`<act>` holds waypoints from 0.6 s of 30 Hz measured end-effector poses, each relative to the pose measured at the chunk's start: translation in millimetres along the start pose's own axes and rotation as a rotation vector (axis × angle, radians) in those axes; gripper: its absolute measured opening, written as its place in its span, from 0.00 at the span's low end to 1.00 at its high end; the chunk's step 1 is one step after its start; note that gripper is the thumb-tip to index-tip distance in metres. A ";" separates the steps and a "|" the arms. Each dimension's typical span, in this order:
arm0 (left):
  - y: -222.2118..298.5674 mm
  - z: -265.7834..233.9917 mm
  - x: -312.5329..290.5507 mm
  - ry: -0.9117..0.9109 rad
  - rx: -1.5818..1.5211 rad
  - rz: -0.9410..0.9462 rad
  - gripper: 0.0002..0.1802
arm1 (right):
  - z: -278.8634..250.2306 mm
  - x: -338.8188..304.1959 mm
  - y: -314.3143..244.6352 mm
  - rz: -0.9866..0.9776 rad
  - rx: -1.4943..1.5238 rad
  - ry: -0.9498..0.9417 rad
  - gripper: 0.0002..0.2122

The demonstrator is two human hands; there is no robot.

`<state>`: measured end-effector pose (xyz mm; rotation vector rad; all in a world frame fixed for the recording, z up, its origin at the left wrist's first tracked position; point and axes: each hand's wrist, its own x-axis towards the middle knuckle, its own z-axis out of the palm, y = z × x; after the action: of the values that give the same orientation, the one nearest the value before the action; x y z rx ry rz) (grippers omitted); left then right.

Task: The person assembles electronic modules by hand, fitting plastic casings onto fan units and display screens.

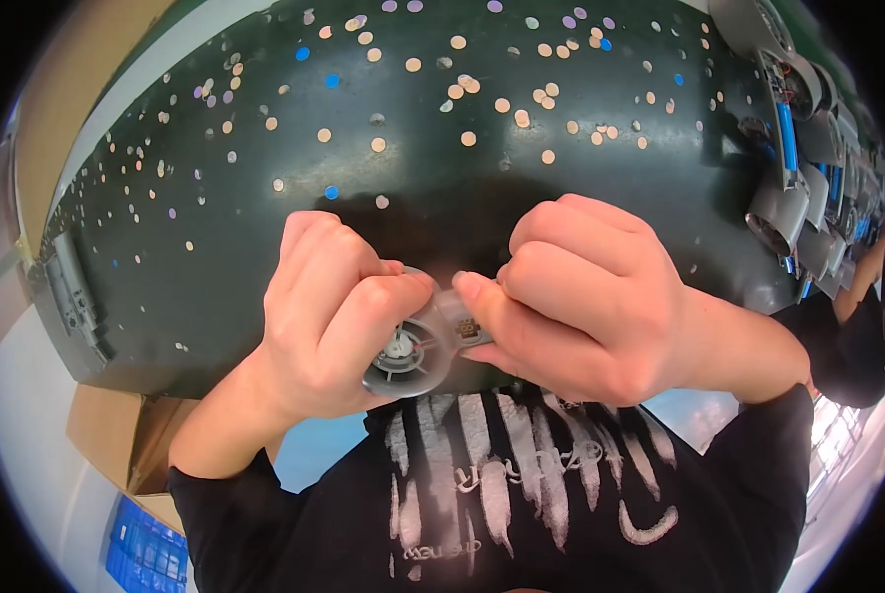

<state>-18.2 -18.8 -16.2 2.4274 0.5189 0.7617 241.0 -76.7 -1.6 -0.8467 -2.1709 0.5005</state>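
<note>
Close in front of my chest I hold a grey plastic housing [408, 381] with a round duct at one end. Inside the duct sits a white hub with thin spokes. My left hand [339, 306] is closed around the duct's rim. With thumb and curled fingers, my right hand [591, 296] pinches the housing's narrower part, where a small slot with brassy contacts shows. The rest of that narrower part is hidden behind my right fingers.
Round stickers, mostly pale orange with some blue and purple, dot the dark green table [442, 178]. Similar grey housings [789, 208] with blue cylinders are piled at the right. Long grey parts [72, 296] lie at the left edge; a cardboard box [106, 430] stands below. Another person's arm [866, 267] shows far right.
</note>
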 end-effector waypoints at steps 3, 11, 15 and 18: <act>-0.7 4.4 2.3 0.048 -0.024 -0.002 0.21 | 2.5 1.2 2.0 0.001 -0.013 0.018 0.19; 5.2 8.8 12.4 0.102 -0.047 0.000 0.17 | -1.6 0.2 5.8 -0.001 0.056 -0.029 0.16; 11.8 1.9 7.7 0.093 0.023 -0.028 0.20 | -10.2 13.7 -3.3 0.056 0.037 -0.096 0.15; 13.7 -5.2 3.2 0.063 -0.021 -0.067 0.27 | -14.2 18.1 -9.4 0.120 0.080 -0.141 0.14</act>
<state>-16.3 -25.9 -3.2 2.3611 0.6103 0.8131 238.6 -69.4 22.0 -0.9256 -2.2199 0.7218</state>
